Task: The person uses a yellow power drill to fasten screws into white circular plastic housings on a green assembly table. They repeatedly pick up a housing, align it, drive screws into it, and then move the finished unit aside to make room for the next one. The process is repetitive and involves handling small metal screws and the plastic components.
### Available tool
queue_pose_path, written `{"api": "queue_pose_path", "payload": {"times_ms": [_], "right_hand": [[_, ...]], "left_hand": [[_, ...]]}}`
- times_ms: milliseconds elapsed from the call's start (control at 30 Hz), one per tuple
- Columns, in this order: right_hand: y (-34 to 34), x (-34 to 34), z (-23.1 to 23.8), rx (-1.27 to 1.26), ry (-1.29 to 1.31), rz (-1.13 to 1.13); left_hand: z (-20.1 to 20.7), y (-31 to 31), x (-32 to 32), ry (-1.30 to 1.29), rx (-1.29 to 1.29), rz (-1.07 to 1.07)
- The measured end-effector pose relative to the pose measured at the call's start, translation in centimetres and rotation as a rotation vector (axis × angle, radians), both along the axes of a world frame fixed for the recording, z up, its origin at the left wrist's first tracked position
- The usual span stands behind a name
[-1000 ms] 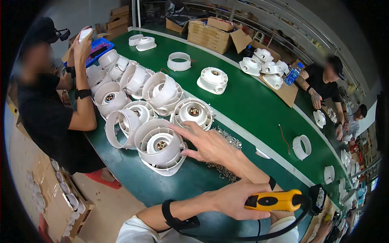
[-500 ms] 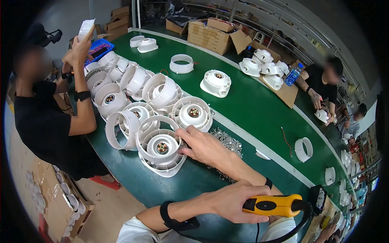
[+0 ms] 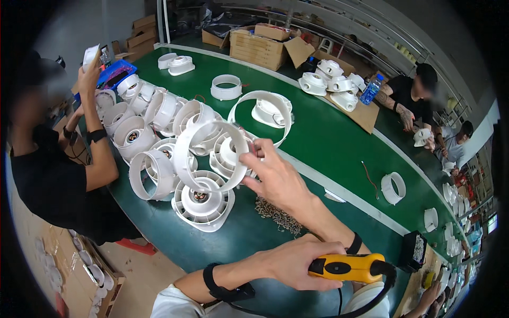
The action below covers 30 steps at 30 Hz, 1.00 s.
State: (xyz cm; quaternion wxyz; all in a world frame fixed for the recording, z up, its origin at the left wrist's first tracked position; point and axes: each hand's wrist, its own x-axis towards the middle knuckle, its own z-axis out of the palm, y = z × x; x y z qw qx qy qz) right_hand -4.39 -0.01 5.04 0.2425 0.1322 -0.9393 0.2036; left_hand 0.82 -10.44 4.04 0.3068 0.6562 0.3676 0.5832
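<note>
My right hand [image 3: 275,180] reaches forward and left and pinches the rim of a white round fan housing ring [image 3: 204,153], holding it tilted above a white fan unit with a brass centre [image 3: 204,204]. My left hand [image 3: 294,262], with a black wristband, is wrapped around a yellow electric screwdriver [image 3: 350,266] low near my body; its black cable hangs down. A small heap of screws [image 3: 278,214] lies on the green table [image 3: 328,138] just below my right wrist.
Several white fan housings [image 3: 138,132] crowd the table's left part. A person in black [image 3: 47,180] stands at the left, one hand raised with a white part. Cardboard boxes [image 3: 260,45] and more housings sit at the back. Other workers sit at the right [image 3: 408,95].
My right hand rose from the fan pile and lifted the white ring up and tilted it. The left hand with the screwdriver stayed low near my body.
</note>
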Motion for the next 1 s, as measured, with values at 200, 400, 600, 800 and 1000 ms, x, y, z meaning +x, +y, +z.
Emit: {"api": "queue_pose_path", "payload": {"times_ms": [200, 400, 600, 800, 1000], "right_hand": [[3.4, 5.1, 3.8, -0.002, 0.048, -0.197], [8.5, 16.8, 3.1, 0.066, -0.136, -0.488], [10.3, 28.3, 0.2, 0.073, -0.425, -0.612], [9.5, 32.7, -2.5, 0.131, -0.565, -0.493], [6.0, 32.1, -0.1, 0.042, -0.455, -0.740]], "left_hand": [[0.0, 0.3, 0.5, -0.019, -0.015, -0.021], [0.5, -0.7, -1.3, 0.086, -0.102, 0.017], [0.8, -0.6, -1.2, -0.360, -0.125, 0.244], [2.8, 1.9, -0.7, -0.301, -0.031, 0.225], [4.0, 4.5, 0.7, -0.294, 0.106, 0.155]]}}
